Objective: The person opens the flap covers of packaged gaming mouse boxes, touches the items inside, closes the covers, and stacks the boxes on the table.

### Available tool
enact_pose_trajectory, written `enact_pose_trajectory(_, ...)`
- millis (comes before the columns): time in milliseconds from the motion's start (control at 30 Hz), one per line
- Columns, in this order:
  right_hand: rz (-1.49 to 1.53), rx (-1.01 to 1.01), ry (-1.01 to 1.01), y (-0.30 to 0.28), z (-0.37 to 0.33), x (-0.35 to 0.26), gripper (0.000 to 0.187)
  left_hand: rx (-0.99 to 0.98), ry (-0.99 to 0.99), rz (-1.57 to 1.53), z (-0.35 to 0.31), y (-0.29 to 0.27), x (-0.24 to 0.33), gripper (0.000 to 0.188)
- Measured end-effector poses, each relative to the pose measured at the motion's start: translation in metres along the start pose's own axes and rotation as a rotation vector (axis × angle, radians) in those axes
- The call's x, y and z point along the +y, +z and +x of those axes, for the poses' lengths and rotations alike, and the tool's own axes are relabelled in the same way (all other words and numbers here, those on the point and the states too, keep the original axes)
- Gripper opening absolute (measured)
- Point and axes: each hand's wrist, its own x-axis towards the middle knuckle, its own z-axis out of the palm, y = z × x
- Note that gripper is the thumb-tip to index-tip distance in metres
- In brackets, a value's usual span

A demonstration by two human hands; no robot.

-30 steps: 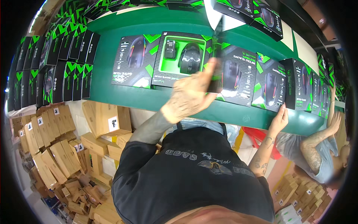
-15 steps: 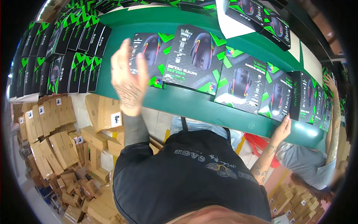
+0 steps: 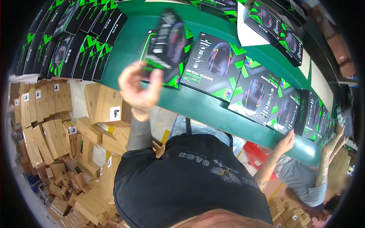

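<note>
My left hand [image 3: 140,89] is at the table's near edge, fingers curled and thumb spread apart, just below a black-and-green gaming mouse box [image 3: 175,43]. That box is blurred and tilted over another box; no firm grip on it shows. To its right, a second mouse box [image 3: 216,64] lies face up. Farther right, my right hand [image 3: 286,142] grips the near corner of a mouse box [image 3: 283,110] in a row of boxes, its thumb at the corner and some fingers hidden. Beside it lies another mouse box [image 3: 253,93].
Stacked mouse boxes [image 3: 76,57] stand at the green table's [image 3: 205,112] left end. More boxes [image 3: 266,19] lie on the far ledge. Brown cartons [image 3: 49,140] crowd the floor at left. At right, a co-worker's hands [image 3: 334,142] are near the table, with a red stool [image 3: 253,152] nearby.
The leftmost mouse box has gone from flat to tilted. My left hand has come off its face to its near edge. The co-worker's hand has moved nearer; my right hand stays at its box.
</note>
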Motion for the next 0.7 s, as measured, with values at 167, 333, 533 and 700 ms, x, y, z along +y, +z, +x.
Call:
enact_pose_trajectory(167,0.009,0.004,0.022,0.000,-0.003,-0.018,0.033,-0.840,0.448,0.436,-0.025,0.041,0.024,0.052)
enact_pose_trajectory(333,-0.018,-0.040,0.024,-0.004,0.001,-0.009,0.036,-0.672,0.591,0.435,-0.013,0.054,0.026,0.047)
enact_pose_trajectory(533,0.102,-0.033,0.103,-0.006,-0.013,-0.018,0.037,-0.246,-0.142,0.581,0.071,0.012,0.019,0.053)
enact_pose_trajectory(700,0.403,-0.302,0.280,-0.007,-0.003,-0.034,0.054,-0.753,-0.202,0.837,0.091,-0.094,-0.098,0.065)
